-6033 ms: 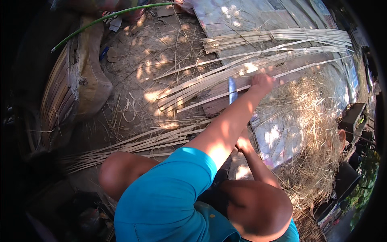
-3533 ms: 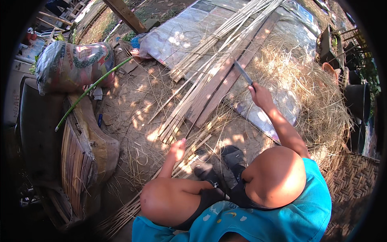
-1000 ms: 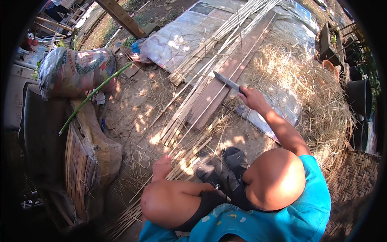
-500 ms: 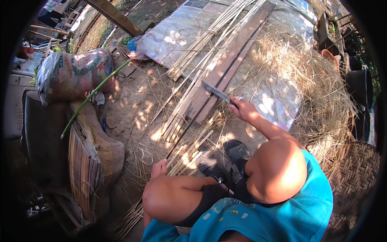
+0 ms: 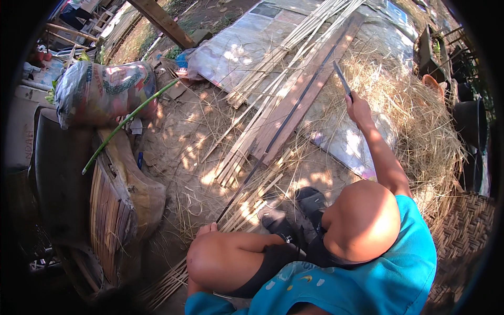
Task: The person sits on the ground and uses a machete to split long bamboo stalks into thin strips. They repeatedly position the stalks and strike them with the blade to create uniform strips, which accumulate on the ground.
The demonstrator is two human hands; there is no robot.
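Here, knife (image 5: 342, 80) in right hand (image 5: 358, 108) fingers, blade upward

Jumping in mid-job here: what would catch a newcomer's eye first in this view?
First, the right hand raised at upper right, gripping a knife with its blade pointing up over the pile of dry shavings. Next, the long bamboo strips fanned across the middle of the ground, with the left hand low down at one thin dark strip's near end.

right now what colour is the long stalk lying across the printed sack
Green, a thin curved stalk; it shows best in the head view, upper left.
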